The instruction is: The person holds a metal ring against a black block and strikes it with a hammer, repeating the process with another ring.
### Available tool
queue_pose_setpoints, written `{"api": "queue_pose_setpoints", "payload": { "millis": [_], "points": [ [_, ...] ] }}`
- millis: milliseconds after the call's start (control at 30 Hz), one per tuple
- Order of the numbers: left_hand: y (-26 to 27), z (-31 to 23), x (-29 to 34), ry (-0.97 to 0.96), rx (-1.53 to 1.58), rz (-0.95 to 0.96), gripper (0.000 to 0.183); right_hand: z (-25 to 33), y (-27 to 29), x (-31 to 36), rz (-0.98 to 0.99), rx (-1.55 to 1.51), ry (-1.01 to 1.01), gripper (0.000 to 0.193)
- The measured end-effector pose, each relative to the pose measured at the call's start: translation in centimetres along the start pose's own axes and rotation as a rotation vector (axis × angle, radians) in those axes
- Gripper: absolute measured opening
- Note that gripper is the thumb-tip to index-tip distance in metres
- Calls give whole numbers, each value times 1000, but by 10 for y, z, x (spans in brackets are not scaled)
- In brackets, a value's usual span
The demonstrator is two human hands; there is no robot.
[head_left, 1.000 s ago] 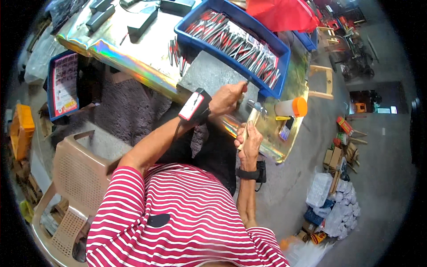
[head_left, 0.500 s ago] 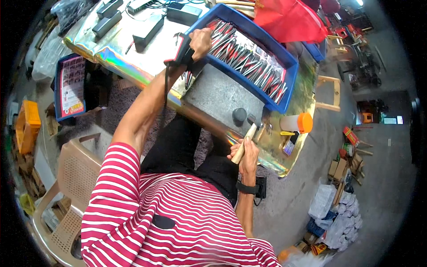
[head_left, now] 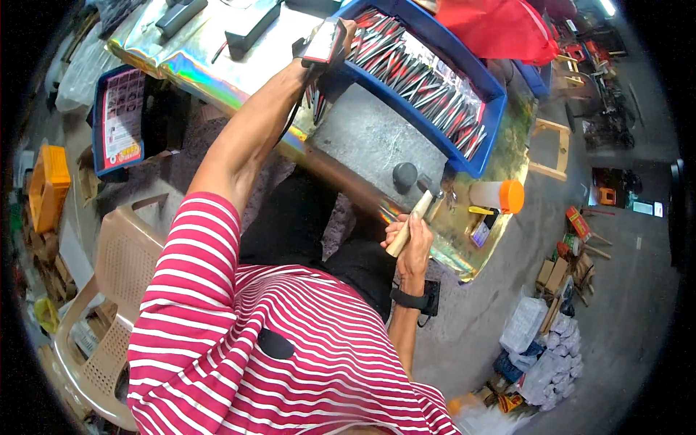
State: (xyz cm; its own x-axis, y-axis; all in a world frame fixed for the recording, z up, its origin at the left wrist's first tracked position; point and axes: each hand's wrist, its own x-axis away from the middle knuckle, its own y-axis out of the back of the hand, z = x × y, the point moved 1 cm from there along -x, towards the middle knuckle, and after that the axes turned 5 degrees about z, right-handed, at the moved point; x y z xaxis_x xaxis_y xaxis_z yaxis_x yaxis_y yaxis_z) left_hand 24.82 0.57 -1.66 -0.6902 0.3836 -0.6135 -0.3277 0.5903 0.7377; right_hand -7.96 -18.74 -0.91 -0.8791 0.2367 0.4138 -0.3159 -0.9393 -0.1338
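My right hand is wrapped round the pale wooden handle of a hammer. The hammer's dark head lies over the table near a black round block. That block stands on a grey metal plate. My left hand reaches to the left end of a blue bin; the device strapped at that wrist hides most of its fingers, so its grip does not show. Slim red, black and silver pieces fill the bin in a dense layer. A few similar pieces lie beside the plate, below my left wrist.
A clear jar with an orange lid and a yellow-handled cutter are at the table's right. Black boxes lie at the back left. A red cloth hangs over the bin's far side. A beige chair stands left.
The whole view has shifted, with table and bin now slightly farther right and higher. My left hand has turned and stays at the bin's left end. My right hand keeps the hammer.
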Motion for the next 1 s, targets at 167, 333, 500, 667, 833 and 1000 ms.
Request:
{"api": "queue_pose_setpoints", "payload": {
  "millis": [167, 333, 500, 667, 833, 1000],
  "points": [
    [-4, 9, 16, 51, -554, -149, 11, 2, -4, 1, 12, -9, -3, 34],
    [54, -29, 61, 493, 370, -197, 18, -5, 6, -1, -4, -17, 14, 42],
    [51, -37, 107, 675, 547, 229, 20, -12, 12, 0, -18, 32, 19, 44],
    [24, -38, 104, 640, 212, 390, 27, -22, 24, 2, -145, 88, 67, 40],
    [10, -26, 109, 565, 108, 276, 31, -4, 35, 9, -151, 29, 84, 26],
    [22, -22, 105, 544, 143, 334, 27, -10, 66, -2, -286, 0, 215, 17]
  ]
}}
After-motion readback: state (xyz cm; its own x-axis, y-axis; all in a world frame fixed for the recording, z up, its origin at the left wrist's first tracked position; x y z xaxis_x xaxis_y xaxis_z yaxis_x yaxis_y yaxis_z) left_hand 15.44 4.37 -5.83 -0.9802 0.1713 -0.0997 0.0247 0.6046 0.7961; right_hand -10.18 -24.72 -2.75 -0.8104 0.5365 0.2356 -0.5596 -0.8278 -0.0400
